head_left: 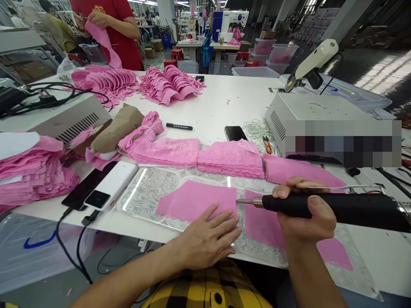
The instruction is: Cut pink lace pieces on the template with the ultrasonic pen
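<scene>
My left hand [210, 237] lies flat with fingers spread on the near right part of a pink fabric piece [192, 199]. My right hand [308, 209] is wrapped round a thick black handheld tool [298, 205], which has a narrow metal tip and a lever along its top. The tip points left and meets the right edge of that fabric piece. A second pink piece [261, 222] lies to the right, a narrow gap away, partly behind my right hand and wrist. Both rest on a clear patterned board [144, 201].
Behind the board lie stacked pink lace pieces [231, 160], a phone [235, 133], orange-handled snips [267, 145] and a marker [179, 126]. A white power bank [111, 186] with cables stands left. Vented boxes [308, 109] flank the table. Across it, a person in red [118, 34] holds pink fabric.
</scene>
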`<state>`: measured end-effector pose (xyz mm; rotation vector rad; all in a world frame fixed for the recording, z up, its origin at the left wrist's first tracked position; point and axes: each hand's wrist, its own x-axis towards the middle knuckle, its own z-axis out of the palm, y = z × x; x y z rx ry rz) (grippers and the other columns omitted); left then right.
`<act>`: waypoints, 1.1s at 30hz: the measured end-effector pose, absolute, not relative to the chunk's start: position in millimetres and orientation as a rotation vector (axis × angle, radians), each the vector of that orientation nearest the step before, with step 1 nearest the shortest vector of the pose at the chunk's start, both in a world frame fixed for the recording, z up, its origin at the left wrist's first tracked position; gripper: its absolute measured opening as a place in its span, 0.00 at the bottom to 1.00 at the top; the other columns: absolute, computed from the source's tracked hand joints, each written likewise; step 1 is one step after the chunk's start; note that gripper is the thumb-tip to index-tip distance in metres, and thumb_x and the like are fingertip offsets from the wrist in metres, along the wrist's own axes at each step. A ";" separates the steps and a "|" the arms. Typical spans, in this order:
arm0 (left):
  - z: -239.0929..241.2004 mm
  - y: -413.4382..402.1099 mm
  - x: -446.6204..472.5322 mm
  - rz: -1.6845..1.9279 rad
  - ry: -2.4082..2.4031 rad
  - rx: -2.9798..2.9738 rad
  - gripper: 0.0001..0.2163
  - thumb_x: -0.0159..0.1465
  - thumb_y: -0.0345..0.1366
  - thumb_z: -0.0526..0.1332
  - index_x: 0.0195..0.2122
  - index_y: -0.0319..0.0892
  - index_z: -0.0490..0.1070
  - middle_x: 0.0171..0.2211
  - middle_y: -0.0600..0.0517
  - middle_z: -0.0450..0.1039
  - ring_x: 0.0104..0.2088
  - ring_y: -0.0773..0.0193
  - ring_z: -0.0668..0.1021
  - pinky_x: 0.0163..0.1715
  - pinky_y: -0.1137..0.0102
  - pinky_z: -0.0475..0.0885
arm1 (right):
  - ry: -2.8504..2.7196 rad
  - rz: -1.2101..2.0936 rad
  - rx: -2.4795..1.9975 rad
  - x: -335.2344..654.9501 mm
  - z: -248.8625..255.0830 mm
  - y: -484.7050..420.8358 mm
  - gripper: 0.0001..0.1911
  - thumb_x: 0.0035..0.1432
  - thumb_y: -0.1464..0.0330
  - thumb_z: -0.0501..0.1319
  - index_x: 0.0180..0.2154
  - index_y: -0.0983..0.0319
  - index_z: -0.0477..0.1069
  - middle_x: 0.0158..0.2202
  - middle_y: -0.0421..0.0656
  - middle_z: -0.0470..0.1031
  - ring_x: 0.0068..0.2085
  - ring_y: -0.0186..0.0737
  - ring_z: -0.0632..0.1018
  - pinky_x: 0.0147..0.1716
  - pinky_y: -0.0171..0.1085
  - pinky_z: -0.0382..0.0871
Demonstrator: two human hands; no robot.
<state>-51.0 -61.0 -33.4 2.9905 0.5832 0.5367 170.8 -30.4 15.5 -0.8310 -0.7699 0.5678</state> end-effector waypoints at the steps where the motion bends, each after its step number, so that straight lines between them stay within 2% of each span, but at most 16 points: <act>1: -33.8 -61.6 -51.3 0.565 0.579 2.993 0.20 0.73 0.43 0.53 0.61 0.38 0.66 0.62 0.41 0.68 0.66 0.54 0.66 0.69 0.51 0.53 | -0.774 0.569 -0.826 170.6 15.8 -30.6 0.09 0.42 0.63 0.59 0.28 0.61 0.70 0.29 0.40 0.71 0.20 0.33 0.69 0.20 0.40 0.67; 12: -34.4 -62.8 -50.2 0.747 0.544 2.996 0.17 0.72 0.40 0.55 0.56 0.37 0.69 0.56 0.45 0.74 0.60 0.55 0.73 0.67 0.56 0.60 | -0.866 0.533 -0.810 168.0 18.7 -30.2 0.05 0.44 0.66 0.59 0.26 0.61 0.70 0.27 0.39 0.71 0.20 0.34 0.71 0.19 0.38 0.67; 17: -33.7 -62.9 -51.1 0.736 0.543 3.016 0.16 0.72 0.41 0.55 0.56 0.37 0.69 0.57 0.45 0.74 0.60 0.55 0.73 0.66 0.56 0.61 | -0.806 0.541 -0.817 169.4 21.9 -32.6 0.07 0.43 0.65 0.59 0.27 0.61 0.71 0.27 0.39 0.71 0.19 0.33 0.70 0.19 0.38 0.67; 26: -28.9 -61.9 -50.2 0.926 0.453 3.007 0.14 0.71 0.37 0.56 0.51 0.33 0.72 0.50 0.44 0.78 0.54 0.57 0.77 0.60 0.60 0.68 | -0.841 0.665 -0.812 175.6 24.1 -53.6 0.10 0.42 0.62 0.62 0.26 0.61 0.73 0.27 0.40 0.71 0.19 0.33 0.68 0.17 0.38 0.65; 33: -26.9 -62.4 -49.4 0.952 0.455 2.991 0.14 0.72 0.37 0.55 0.50 0.34 0.73 0.48 0.45 0.79 0.52 0.57 0.77 0.58 0.61 0.69 | -0.851 0.672 -0.817 175.5 18.8 -57.8 0.10 0.43 0.62 0.62 0.27 0.62 0.73 0.28 0.40 0.71 0.19 0.33 0.69 0.17 0.38 0.66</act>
